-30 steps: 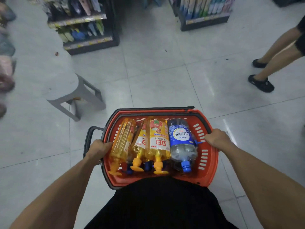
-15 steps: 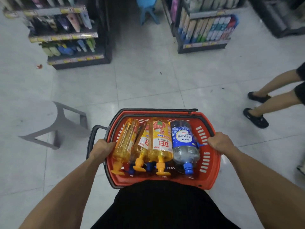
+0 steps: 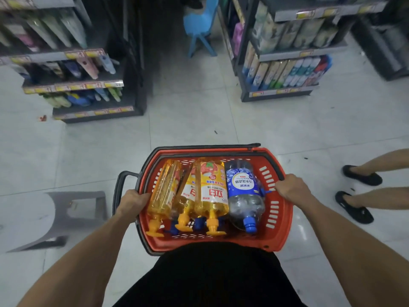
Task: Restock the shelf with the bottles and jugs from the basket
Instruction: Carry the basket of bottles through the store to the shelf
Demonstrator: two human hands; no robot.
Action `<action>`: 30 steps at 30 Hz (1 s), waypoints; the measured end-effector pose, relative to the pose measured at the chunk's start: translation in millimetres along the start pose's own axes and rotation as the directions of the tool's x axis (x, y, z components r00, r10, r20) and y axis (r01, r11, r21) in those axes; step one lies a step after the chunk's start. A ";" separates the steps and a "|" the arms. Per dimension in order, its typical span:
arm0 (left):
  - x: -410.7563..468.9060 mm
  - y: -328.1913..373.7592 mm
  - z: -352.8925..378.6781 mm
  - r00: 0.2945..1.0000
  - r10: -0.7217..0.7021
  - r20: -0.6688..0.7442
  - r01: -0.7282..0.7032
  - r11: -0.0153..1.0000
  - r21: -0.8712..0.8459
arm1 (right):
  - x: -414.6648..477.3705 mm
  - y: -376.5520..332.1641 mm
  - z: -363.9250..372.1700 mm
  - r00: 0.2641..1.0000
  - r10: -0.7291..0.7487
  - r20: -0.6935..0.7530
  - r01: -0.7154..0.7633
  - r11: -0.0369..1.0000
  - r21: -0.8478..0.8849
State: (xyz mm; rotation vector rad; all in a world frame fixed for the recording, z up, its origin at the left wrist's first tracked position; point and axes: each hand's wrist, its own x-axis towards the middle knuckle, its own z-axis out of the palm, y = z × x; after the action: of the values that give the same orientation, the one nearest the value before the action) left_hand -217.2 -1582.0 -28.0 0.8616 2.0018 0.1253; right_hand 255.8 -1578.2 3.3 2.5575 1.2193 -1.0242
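A grey stool (image 3: 55, 220) is standing on the floor at far left. The left hand (image 3: 132, 201) is gripping the left rim of the red basket (image 3: 277, 239), fingers curling over it. Inside, three yellow bottles (image 3: 212, 189) are lying side by side, caps toward the person, touching a clear blue-labelled bottle (image 3: 243, 192) on their right. The right hand (image 3: 292, 188) is clutching the right rim. Another person's legs (image 3: 376, 197) are standing at far right.
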 end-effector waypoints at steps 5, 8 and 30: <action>67.0 130.1 -6.5 0.998 -0.030 -0.064 0.028 0.999 -0.020 | 125.2 -85.1 -74.0 0.996 -0.083 0.018 0.083 0.997 0.004; 102.5 186.3 -17.7 0.993 -0.073 -0.095 0.069 0.997 -0.047 | 181.9 -138.6 -122.0 0.993 -0.110 0.033 0.111 0.993 -0.037; 384.5 506.2 -146.6 0.968 -0.179 -0.178 0.140 0.967 -0.211 | 499.9 -554.3 -313.2 0.974 -0.209 0.088 0.223 0.953 -0.203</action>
State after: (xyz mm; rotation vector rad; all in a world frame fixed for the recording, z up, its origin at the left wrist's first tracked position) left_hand -194.3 -930.2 -13.9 0.5766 2.1910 0.3216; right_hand 237.7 -769.0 19.8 2.2508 1.5270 -0.9506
